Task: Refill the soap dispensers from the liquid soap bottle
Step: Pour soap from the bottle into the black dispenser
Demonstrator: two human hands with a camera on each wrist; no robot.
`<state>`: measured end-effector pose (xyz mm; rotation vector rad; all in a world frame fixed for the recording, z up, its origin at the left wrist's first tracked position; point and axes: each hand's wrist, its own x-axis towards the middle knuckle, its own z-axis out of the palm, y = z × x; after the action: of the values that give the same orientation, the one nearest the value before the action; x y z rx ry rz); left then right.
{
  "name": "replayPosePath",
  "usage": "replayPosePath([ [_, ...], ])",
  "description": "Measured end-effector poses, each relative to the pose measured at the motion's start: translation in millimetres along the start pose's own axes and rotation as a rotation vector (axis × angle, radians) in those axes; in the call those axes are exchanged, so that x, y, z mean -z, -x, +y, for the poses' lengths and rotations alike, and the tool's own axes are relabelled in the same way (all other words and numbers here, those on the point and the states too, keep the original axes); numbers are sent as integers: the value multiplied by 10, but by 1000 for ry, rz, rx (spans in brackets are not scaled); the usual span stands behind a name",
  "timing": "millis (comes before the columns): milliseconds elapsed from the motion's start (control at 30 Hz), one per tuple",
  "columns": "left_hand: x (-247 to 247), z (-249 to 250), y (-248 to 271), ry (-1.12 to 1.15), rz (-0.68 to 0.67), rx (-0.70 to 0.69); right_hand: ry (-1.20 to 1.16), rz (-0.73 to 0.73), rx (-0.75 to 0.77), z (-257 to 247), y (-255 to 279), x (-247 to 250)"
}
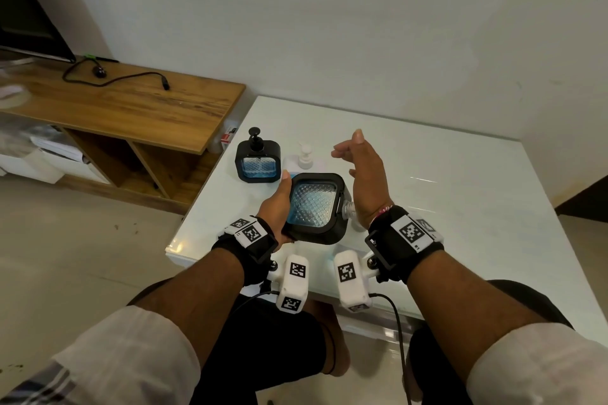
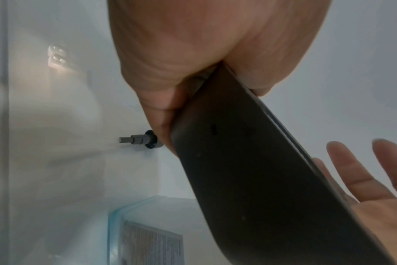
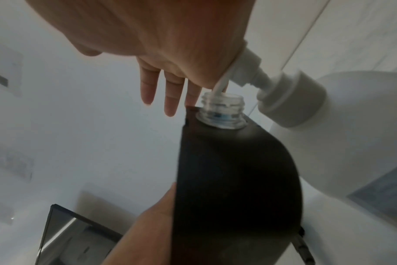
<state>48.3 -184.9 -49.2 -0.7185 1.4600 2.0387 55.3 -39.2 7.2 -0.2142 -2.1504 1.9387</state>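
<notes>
**Here, an uncapped dispenser is held tilted over the surface**

Here a black square soap dispenser (image 1: 314, 207) with a clear ribbed window is gripped by the left hand (image 1: 278, 207), the thumb laid along its left edge and the other fingers hidden beneath the body. The dispenser is held tipped on its side above the near part of the white glossy surface (image 1: 444, 194), so that its clear threaded neck (image 3: 222, 111) points to the right. The neck is uncapped, and a little blue liquid is seen inside it (in the right wrist view).

The right hand (image 1: 365, 174) is held just beside the neck, palm turned toward the dispenser, with its fingers (image 3: 170, 93) straight and spread; nothing is held by it. In the right wrist view a thin white tube (image 3: 220, 86) is seen running from behind the palm down into the open neck, but what it belongs to cannot be told.

A second black dispenser (image 1: 258, 161), with its black pump fitted and blue liquid in its lower part, is stood upright at the far left of the surface. Just to its right, behind the held dispenser, the white liquid soap bottle (image 1: 304, 156) with its white pump is stood. A wooden TV cabinet (image 1: 125, 105) with a loose black cable (image 1: 115, 76) is set to the left.
</notes>
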Motion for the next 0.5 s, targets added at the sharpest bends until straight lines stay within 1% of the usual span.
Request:
replayPosePath([
  [100,-4,-6,-21,-2,1,-3,19,5,10,1,-10,-5],
  [167,-5,-1,-12,-5,6,1,47,10,-17,29,-24,0],
  [300,-12,1,23,-19,2,14,90,-26,-77,50,-63,26],
  [333,-19,-5,33,-19,-3,16,58,-38,-92,48,-62,42],
  [433,-35,-18,60,-16,2,12,-191,-35,-164,3,-50,96],
  [500,-34,-16,79,-12,7,7,-324,-19,-185,-52,-60,132],
])
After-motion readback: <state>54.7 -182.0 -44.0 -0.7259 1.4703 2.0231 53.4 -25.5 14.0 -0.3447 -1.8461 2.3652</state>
